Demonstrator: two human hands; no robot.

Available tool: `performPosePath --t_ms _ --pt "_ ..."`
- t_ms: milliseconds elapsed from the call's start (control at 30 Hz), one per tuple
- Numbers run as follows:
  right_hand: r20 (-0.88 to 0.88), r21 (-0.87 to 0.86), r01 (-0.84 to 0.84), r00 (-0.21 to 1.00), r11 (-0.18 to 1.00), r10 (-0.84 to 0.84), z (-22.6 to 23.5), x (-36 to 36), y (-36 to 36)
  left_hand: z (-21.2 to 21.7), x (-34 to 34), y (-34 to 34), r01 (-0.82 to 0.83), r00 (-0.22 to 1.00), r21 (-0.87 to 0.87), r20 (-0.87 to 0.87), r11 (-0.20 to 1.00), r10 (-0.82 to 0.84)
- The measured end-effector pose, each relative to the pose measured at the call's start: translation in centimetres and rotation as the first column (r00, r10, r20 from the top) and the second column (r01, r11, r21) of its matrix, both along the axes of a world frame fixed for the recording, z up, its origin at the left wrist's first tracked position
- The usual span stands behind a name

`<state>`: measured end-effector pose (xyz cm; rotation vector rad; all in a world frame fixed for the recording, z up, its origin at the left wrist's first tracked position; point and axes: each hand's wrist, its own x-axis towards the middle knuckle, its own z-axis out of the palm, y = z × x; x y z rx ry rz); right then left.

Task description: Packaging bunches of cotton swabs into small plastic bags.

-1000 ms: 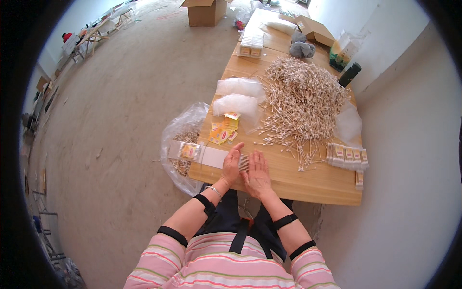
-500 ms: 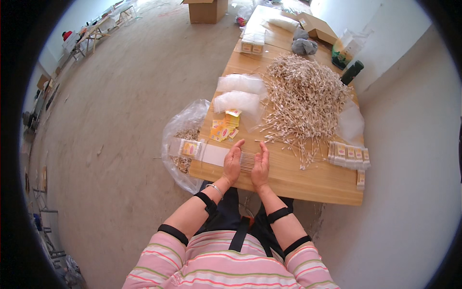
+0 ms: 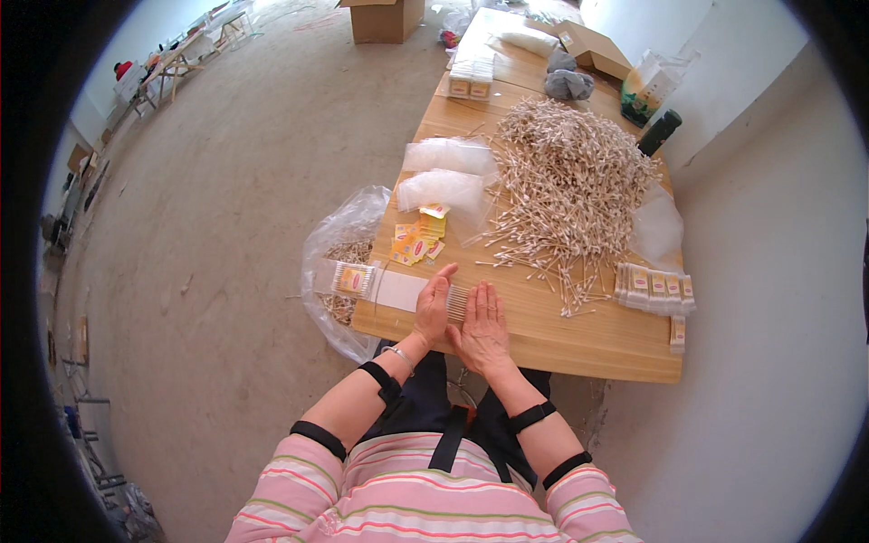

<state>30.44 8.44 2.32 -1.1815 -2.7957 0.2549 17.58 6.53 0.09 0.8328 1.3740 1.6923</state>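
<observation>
A row of cotton swabs [image 3: 457,304] lies side by side on the wooden table near its front edge. My left hand [image 3: 432,309] stands on edge against the row's left side, its fingers stretched forward. Laid flat with straight fingers, my right hand [image 3: 483,329] covers the row's right part and hides those swabs. Left of my left hand is a white card or sheet [image 3: 399,290]. Beyond it, at the table's left edge, rests a clear pack of swabs [image 3: 352,280] with a yellow label. Loose yellow labels [image 3: 417,240] are spread just ahead of my left hand.
A big heap of loose swabs [image 3: 575,181] covers the table's right middle. Stacked clear bags [image 3: 445,190] lie left of it. Filled packs [image 3: 654,288] line the right edge near the wall. A plastic sack of swabs [image 3: 324,244] stands left of the table.
My right hand has turned from standing on edge to lying palm down, and its fingers have moved left over the swabs. My left hand stays almost where it was.
</observation>
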Motion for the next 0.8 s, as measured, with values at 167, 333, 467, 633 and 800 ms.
performPosePath --t_ms 167,333,467,633,800 --pt "-0.085 -0.026 -0.009 0.996 1.0 0.007 0.05 -0.06 -0.19 -0.24 -0.16 -0.41 -0.001 1.0 0.013 -0.024 1.0 0.001" --pt "-0.107 0.006 -0.047 0.993 0.999 0.047 -0.13 0.28 0.02 0.04 0.03 -0.37 -0.013 0.999 0.0 -0.048 1.0 0.013" --pt "-0.09 -0.001 -0.06 0.994 0.998 0.059 -0.2 0.19 0.1 -0.35 -0.11 -0.43 -0.017 1.0 0.008 0.004 1.0 0.017" --pt "-0.094 0.004 -0.02 0.995 1.0 0.02 -0.58 0.03 -0.07 -0.04 0.03 -0.45 -0.011 1.0 0.006 -0.012 1.0 0.011" --pt "-0.093 0.003 -0.035 0.995 0.999 0.035 -0.37 -0.04 -0.12 0.05 -0.24 -0.71 -0.011 0.999 -0.001 -0.046 1.0 0.011"
